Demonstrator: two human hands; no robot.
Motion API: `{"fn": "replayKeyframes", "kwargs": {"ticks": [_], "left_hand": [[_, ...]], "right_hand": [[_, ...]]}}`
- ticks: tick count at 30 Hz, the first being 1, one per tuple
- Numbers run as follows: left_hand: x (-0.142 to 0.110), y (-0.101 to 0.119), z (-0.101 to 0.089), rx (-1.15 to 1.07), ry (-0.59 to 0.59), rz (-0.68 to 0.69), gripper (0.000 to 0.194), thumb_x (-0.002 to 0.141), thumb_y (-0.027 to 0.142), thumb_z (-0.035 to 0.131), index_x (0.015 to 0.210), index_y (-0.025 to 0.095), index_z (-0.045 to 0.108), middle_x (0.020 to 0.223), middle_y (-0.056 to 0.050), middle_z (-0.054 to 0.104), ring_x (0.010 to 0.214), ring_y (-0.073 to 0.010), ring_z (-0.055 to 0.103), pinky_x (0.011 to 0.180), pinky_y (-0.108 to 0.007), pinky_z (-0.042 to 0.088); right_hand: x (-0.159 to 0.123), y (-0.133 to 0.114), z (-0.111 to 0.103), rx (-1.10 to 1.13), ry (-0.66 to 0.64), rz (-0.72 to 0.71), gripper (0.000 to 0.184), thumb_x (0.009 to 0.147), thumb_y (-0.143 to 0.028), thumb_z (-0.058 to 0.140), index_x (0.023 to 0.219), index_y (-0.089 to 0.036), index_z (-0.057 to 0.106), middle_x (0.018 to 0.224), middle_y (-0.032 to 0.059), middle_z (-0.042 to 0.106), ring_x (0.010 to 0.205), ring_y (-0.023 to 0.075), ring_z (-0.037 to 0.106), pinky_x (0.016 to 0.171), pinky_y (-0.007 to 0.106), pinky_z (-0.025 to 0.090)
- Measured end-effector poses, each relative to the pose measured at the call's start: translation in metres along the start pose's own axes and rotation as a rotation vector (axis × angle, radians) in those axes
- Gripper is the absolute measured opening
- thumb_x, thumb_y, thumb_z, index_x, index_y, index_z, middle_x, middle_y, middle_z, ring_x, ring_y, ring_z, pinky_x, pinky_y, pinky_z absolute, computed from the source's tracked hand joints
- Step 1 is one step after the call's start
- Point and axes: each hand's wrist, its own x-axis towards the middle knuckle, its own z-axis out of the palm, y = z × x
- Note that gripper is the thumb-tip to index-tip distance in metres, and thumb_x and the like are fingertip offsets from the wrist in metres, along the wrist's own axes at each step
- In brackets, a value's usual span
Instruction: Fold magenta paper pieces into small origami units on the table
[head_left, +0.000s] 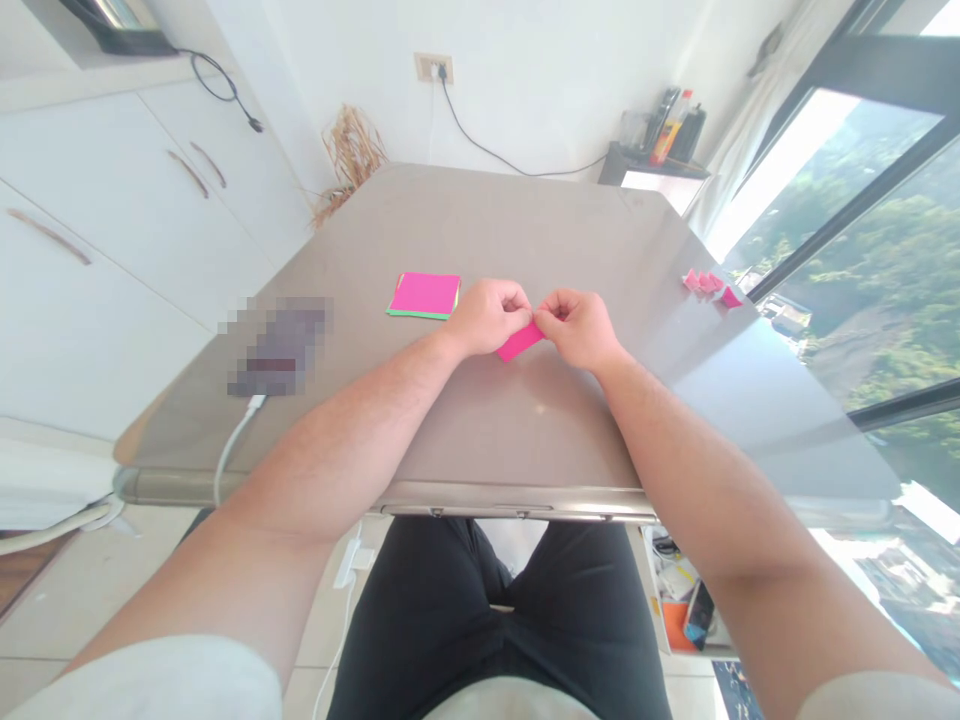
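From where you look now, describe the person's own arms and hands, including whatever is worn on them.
The left hand and right hand are bare, with no glove or ring showing. No watch, bracelet or marking shows on the forearms. Short, off-white fabric sleeves appear at the picture's lower corners.

readable text: none — no word, number, brand or sign can be made out
bottle (669, 138): its yellow and red surface, by the window, is too small and blurred for any print to be read
pixelated object (281, 345): coarse blocks cover it, so any lettering is hidden
top pink sheet (426, 294): upper face plain, no writing to be read
pink paper (520, 344): the part that shows is plain too
folded pink pieces (726, 296): nothing legible — too small
wall socket (434, 68): markings, if any, too small to tell
orange item (677, 627): no legible print
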Motion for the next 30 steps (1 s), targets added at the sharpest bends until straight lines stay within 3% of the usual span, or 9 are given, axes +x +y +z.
{"fn": "replayKeyframes", "kwargs": {"ticks": [11,18,25,30], "left_hand": [[-0.001,0.005,0.0,0.056,0.084,-0.033,0.01,0.075,0.025,0.061,0.07,0.017,0.065,0.067,-0.001,0.066,0.06,-0.0124,0.056,0.055,-0.026,0.039],[0.001,0.0,-0.009,0.055,0.11,-0.072,0.01,0.075,0.025,0.063,0.068,0.017,0.066,0.067,-0.002,0.066,0.059,-0.0128,0.056,0.054,-0.026,0.04],[0.004,-0.005,-0.018,-0.022,0.149,-0.097,0.011,0.075,0.027,0.064,0.07,0.018,0.065,0.067,-0.002,0.067,0.06,-0.0131,0.057,0.055,-0.026,0.042],[0.0,0.0,-0.008,0.033,0.091,-0.025,0.012,0.077,0.026,0.06,0.071,0.018,0.064,0.069,-0.002,0.067,0.061,-0.0125,0.058,0.057,-0.026,0.042]], "right_hand": [[0.002,-0.002,0.0,0.04,0.041,0.022,0.011,0.073,-0.028,0.061,0.067,-0.019,0.06,0.059,-0.0019,0.057,0.054,0.0104,0.046,0.051,0.025,0.035],[0.004,-0.001,-0.011,0.114,-0.002,0.126,0.013,0.071,-0.03,0.068,0.068,-0.018,0.064,0.06,0.0015,0.065,0.055,0.0127,0.054,0.054,0.027,0.04],[0.004,0.001,-0.018,0.289,0.151,0.151,0.01,0.07,-0.028,0.068,0.068,-0.02,0.061,0.065,0.0008,0.065,0.065,0.0152,0.061,0.064,0.029,0.047],[0.001,-0.005,-0.007,0.212,0.039,0.099,0.015,0.071,-0.033,0.07,0.076,-0.018,0.068,0.074,0.0023,0.068,0.068,0.0148,0.059,0.064,0.03,0.046]]}}
